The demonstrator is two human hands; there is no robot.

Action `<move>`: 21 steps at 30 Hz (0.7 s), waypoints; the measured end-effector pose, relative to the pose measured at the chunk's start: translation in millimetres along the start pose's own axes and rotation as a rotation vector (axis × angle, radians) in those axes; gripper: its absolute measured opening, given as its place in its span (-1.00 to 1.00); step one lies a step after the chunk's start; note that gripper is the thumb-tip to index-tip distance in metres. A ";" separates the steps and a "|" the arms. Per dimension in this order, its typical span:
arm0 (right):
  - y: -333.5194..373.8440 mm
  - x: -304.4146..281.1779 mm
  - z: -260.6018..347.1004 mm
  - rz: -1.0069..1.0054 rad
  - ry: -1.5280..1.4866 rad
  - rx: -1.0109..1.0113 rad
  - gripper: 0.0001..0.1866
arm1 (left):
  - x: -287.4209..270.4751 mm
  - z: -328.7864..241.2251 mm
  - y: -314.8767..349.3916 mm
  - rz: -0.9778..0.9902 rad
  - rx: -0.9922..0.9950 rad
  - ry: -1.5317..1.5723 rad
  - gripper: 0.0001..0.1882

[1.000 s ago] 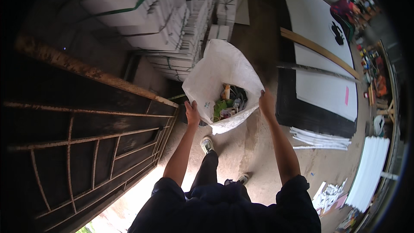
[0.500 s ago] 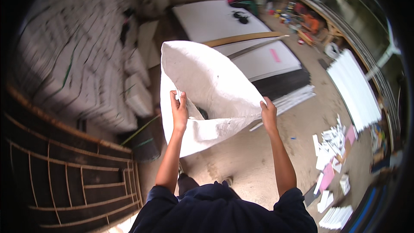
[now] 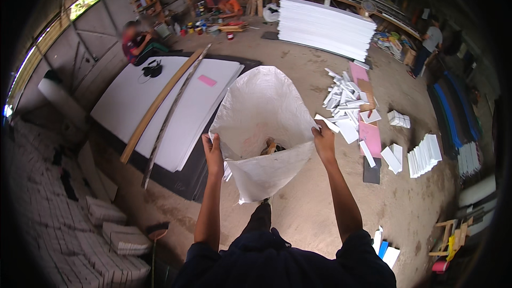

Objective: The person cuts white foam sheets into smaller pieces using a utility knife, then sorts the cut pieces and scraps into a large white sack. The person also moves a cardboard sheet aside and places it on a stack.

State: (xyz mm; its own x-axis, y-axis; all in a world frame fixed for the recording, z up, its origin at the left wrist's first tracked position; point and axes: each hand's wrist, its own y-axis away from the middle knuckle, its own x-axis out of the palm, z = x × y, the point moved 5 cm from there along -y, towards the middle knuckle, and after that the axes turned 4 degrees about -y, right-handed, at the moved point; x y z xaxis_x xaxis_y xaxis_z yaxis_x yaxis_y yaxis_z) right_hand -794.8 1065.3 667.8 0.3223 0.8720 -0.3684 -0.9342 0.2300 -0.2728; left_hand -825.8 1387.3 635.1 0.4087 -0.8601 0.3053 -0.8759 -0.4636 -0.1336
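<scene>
Between my hands a large white sack point(image 3: 261, 98) hangs with its mouth spread wide, facing up toward me. My left hand point(image 3: 213, 153) is closed on the left side of the rim, thumb up. On the opposite side my right hand point(image 3: 324, 140) pinches the rim. Down inside the sack lies something brownish and dark point(image 3: 272, 146), too small to make out. The sack's lower end hangs over the floor in front of my leg.
Left lies a stack of large white sheets point(image 3: 176, 96) with a wooden strip point(image 3: 160, 105) across it. Right are white offcuts point(image 3: 341, 96) and pink pieces point(image 3: 369, 138). Tall white boards point(image 3: 325, 29) stand behind. One person point(image 3: 137, 45) sits back left; another point(image 3: 431, 42) stands far right. A broom point(image 3: 157, 230) is near left.
My view has swung right, bringing the offcuts and tall boards toward the middle. My left hand has shifted to the sack's left rim, and the mouth now opens rounder.
</scene>
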 end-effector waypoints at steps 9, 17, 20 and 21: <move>-198.6 -66.8 -80.2 -0.310 0.127 0.029 -0.68 | 213.7 117.7 -167.4 0.316 -0.174 0.090 -0.84; -334.2 -131.4 -129.5 -0.495 0.104 0.130 -0.69 | 411.7 164.2 -276.9 0.546 -0.114 -0.026 -0.80; -394.4 -146.8 -182.5 -0.551 0.085 0.147 -0.67 | 482.7 193.8 -311.0 0.583 -0.139 -0.039 -0.80; -418.5 -146.7 -198.2 -0.564 0.043 0.148 -0.67 | 504.6 216.4 -333.2 0.593 -0.084 -0.015 -0.80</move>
State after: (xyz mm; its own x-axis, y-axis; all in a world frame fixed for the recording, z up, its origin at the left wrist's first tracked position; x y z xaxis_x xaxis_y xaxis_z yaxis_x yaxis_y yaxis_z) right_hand -420.8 755.4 659.9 0.7792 0.5794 -0.2390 -0.6267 0.7144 -0.3113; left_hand -272.3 1061.8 629.7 -0.1532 -0.9702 0.1880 -0.9727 0.1144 -0.2021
